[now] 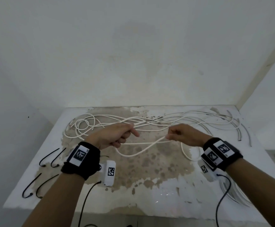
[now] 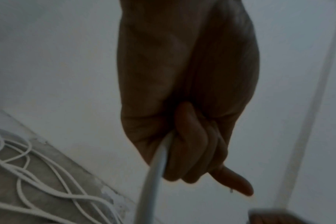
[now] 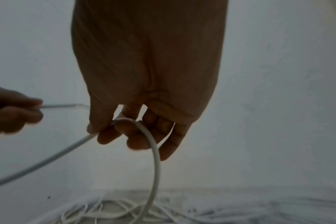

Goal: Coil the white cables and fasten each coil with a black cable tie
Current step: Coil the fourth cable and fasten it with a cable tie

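Observation:
A white cable (image 1: 143, 145) hangs in a loop between my two hands above the table. My left hand (image 1: 117, 136) grips it in a fist, index finger sticking out; in the left wrist view the cable (image 2: 155, 174) runs out below the curled fingers (image 2: 190, 159). My right hand (image 1: 176, 133) pinches the cable's other part between thumb and fingers; in the right wrist view the cable (image 3: 153, 151) bends over the fingers (image 3: 136, 136) and drops to the table. Several more white cables (image 1: 149, 120) lie tangled at the back. Several black cable ties (image 1: 50, 157) lie at the left.
The table (image 1: 149, 190) has a worn, patchy top and stands in a corner of white walls. A bundle of white cables (image 1: 235, 192) lies at the right front edge. Two grey cable ends (image 1: 244, 133) lie at the far right. Black wrist-camera leads (image 1: 87, 197) hang off the front.

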{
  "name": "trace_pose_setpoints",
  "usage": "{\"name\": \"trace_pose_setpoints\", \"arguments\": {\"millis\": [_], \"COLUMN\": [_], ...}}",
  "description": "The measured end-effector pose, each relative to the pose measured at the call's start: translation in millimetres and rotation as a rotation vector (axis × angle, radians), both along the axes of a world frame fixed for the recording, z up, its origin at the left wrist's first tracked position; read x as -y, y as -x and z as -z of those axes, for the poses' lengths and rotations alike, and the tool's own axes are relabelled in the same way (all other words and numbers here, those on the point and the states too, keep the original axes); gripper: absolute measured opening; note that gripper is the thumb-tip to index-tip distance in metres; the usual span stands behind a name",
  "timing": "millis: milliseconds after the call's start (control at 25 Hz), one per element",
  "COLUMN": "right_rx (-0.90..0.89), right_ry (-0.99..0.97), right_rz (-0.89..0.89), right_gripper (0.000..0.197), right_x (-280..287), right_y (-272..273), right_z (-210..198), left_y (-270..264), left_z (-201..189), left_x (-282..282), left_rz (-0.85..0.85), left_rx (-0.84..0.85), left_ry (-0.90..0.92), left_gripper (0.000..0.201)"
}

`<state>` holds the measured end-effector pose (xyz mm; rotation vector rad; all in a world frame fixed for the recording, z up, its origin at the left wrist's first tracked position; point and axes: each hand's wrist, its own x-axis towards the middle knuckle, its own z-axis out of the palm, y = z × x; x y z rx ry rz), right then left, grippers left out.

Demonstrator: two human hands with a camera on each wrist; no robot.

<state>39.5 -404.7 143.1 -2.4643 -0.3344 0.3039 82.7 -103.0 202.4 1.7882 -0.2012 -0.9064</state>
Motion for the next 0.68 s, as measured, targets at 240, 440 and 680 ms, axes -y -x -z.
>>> {"name": "trace_pose_setpoints", "arguments": {"millis": [240, 440, 680], "right_rx": [0.225, 0.124, 0.082], "right_ry": [-0.178, -0.465, -0.615], "right_rz": [0.168, 0.191, 0.091], "right_gripper": [0.026, 0.03, 0.016], "right_x": [-35, -84, -113], "right_y": [-33, -19, -5], "right_z": [-65, -71, -43], "left_y": [15, 17, 14], "left_z": [6, 9, 16], "left_x": [21, 29, 26], "left_rz": [0.069, -0.252, -0.513], "left_rx": [-0.029, -0.081, -0.211], "left_ry": [0.089, 0.4, 0.702], "left_gripper": [0.038, 0.036, 0.034]}}
